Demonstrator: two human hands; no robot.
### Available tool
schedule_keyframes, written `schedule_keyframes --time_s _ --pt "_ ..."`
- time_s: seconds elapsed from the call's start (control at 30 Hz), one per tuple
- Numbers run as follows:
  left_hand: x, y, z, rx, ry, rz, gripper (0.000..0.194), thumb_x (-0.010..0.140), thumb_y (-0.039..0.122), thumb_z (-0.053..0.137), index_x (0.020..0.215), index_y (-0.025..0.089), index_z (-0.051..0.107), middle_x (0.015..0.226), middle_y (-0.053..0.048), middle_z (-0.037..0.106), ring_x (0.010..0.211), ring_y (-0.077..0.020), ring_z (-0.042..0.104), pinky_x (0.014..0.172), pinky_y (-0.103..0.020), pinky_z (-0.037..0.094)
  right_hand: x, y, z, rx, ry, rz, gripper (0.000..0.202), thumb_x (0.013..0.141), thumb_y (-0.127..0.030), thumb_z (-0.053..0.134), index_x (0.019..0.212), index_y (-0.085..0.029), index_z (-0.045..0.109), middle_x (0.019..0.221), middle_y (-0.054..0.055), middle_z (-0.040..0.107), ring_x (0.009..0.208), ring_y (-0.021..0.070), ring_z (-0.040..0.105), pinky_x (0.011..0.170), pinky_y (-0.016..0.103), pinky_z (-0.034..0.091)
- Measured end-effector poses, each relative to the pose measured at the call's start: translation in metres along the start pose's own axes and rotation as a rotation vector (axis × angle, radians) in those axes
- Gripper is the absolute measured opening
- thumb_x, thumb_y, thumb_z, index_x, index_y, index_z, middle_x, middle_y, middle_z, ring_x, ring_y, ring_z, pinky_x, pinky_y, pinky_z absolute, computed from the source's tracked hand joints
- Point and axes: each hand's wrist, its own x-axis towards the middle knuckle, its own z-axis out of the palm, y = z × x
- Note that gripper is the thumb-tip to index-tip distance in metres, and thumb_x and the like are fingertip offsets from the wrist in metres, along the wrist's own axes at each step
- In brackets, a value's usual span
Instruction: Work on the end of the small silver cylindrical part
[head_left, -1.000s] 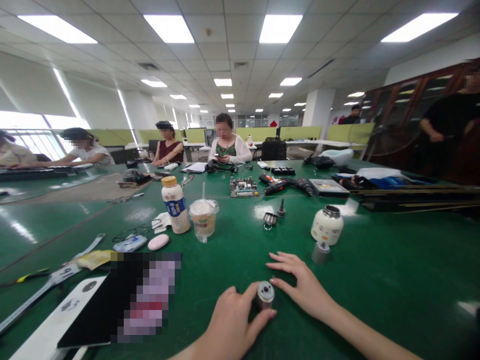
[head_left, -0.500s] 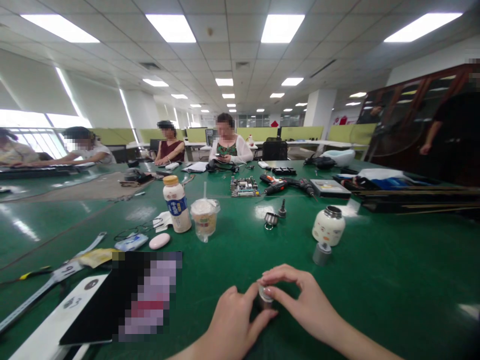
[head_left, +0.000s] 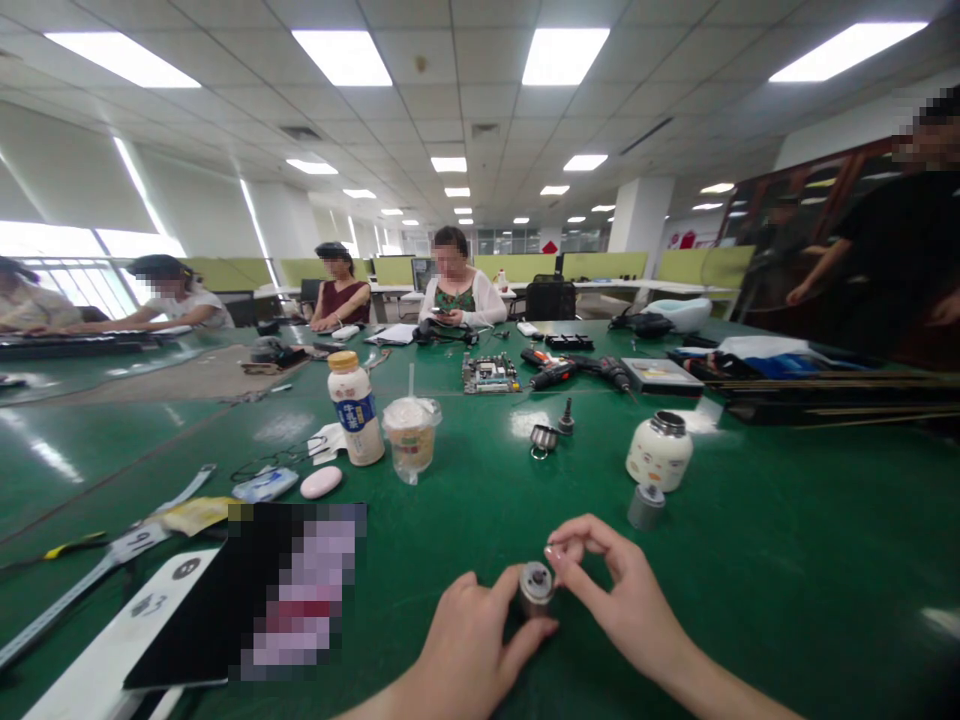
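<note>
**Head view: two hands at a small metal cylinder on the green table**

Head view, read left to right. A blurred dark tablet (head_left: 247,600) lies at the near left of the green table (head_left: 787,560); behind it stand a milk-tea bottle (head_left: 355,408) and a lidded plastic cup (head_left: 411,436). Near centre, the left hand (head_left: 465,650) clasps a small metal cylinder (head_left: 537,587) upright on the table, thumb and forefinger around its side. The right hand (head_left: 622,595), half a second ago laid over the cylinder's top, has lifted just clear; its thumb and forefinger are pinched narrowly, and whether they hold some tiny part cannot be told. Exposed again, the cylinder's top face suggests that something was set or turned there. Farther right stand a grey cap (head_left: 646,506) and a white jar (head_left: 659,452).
</note>
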Motion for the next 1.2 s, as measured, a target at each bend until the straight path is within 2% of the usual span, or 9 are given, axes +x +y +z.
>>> schedule_keyframes --time_s 0.07,0.17,0.27,0.53,0.67,0.87,1.03,1.13,1.2 --pt "0.000 0.000 0.000 0.012 -0.005 -0.011 0.031 0.091 0.045 0.058 0.114 0.025 0.062 0.079 -0.003 0.071 0.075 -0.0269 0.064 0.065 -0.031 0.043 0.001 0.000 -0.002 -0.025 0.004 -0.038 0.015 0.088 -0.033 0.063 0.096 -0.021 0.067 0.082 0.003 0.068 0.084 0.0210 0.065 0.081 0.035 0.050" --pt "0.000 0.000 0.001 0.009 -0.006 -0.010 0.028 0.091 0.042 0.059 0.113 0.024 0.062 0.080 -0.004 0.072 0.075 -0.0272 0.064 0.065 -0.032 0.043 0.001 -0.003 -0.003 -0.125 -0.097 -0.100 0.016 0.086 -0.029 0.065 0.101 -0.025 0.072 0.101 0.006 0.068 0.100 0.0240 0.062 0.092 0.039 0.046" --pt "0.000 0.000 0.002 -0.003 0.004 -0.003 0.025 0.091 0.039 0.059 0.111 0.023 0.063 0.084 -0.005 0.073 0.076 -0.0272 0.065 0.067 -0.033 0.044 0.000 -0.006 -0.001 -0.216 -0.165 -0.089 0.014 0.085 -0.028 0.067 0.096 -0.028 0.077 0.109 0.007 0.066 0.108 0.0264 0.059 0.096 0.044 0.044" --pt "0.000 -0.002 0.005 -0.010 0.026 0.007 0.028 0.091 0.042 0.060 0.113 0.026 0.062 0.084 -0.002 0.073 0.075 -0.0264 0.065 0.066 -0.032 0.044 0.000 -0.009 0.000 -0.201 -0.168 0.003 0.012 0.087 -0.027 0.066 0.081 -0.026 0.077 0.105 0.006 0.067 0.105 0.0244 0.059 0.097 0.042 0.043" --pt "0.000 -0.002 0.003 0.016 0.036 0.030 0.029 0.091 0.043 0.060 0.114 0.027 0.062 0.078 -0.001 0.072 0.071 -0.0249 0.065 0.064 -0.030 0.043 0.004 -0.010 -0.004 -0.159 -0.173 -0.022 0.012 0.086 -0.025 0.067 0.078 -0.026 0.076 0.102 0.005 0.068 0.103 0.0243 0.060 0.095 0.042 0.044" --pt "0.001 0.001 -0.002 0.031 0.023 0.021 0.027 0.090 0.047 0.060 0.107 0.026 0.064 0.079 -0.002 0.072 0.073 -0.0253 0.065 0.065 -0.030 0.043 0.020 0.022 -0.015 -0.182 -0.058 -0.062 0.013 0.087 -0.033 0.067 0.086 -0.027 0.078 0.103 0.007 0.071 0.104 0.0260 0.060 0.097 0.047 0.042" --pt "0.001 0.002 -0.002 0.035 0.008 0.000 0.029 0.090 0.048 0.060 0.108 0.026 0.064 0.078 -0.003 0.071 0.073 -0.0255 0.065 0.065 -0.029 0.043 0.025 0.050 -0.022 -0.307 -0.118 -0.052 0.008 0.079 -0.033 0.074 0.085 -0.031 0.080 0.116 0.006 0.070 0.115 0.0309 0.055 0.101 0.055 0.037" --pt "0.001 0.001 -0.001 0.044 0.013 -0.007 0.030 0.089 0.048 0.061 0.109 0.026 0.065 0.078 -0.004 0.071 0.073 -0.0258 0.065 0.064 -0.029 0.043 0.024 0.051 -0.022 -0.257 -0.148 -0.046 0.021 0.078 -0.029 0.075 0.099 -0.031 0.078 0.119 0.006 0.071 0.122 0.0309 0.053 0.105 0.055 0.035" --pt "0.001 0.000 0.000 0.044 0.019 0.000 0.029 0.089 0.048 0.061 0.108 0.026 0.065 0.077 -0.003 0.071 0.073 -0.0256 0.064 0.064 -0.029 0.042 0.023 0.050 -0.021 -0.216 -0.157 -0.023 0.022 0.078 -0.028 0.075 0.100 -0.030 0.077 0.113 0.007 0.074 0.117 0.0311 0.058 0.103 0.056 0.038"
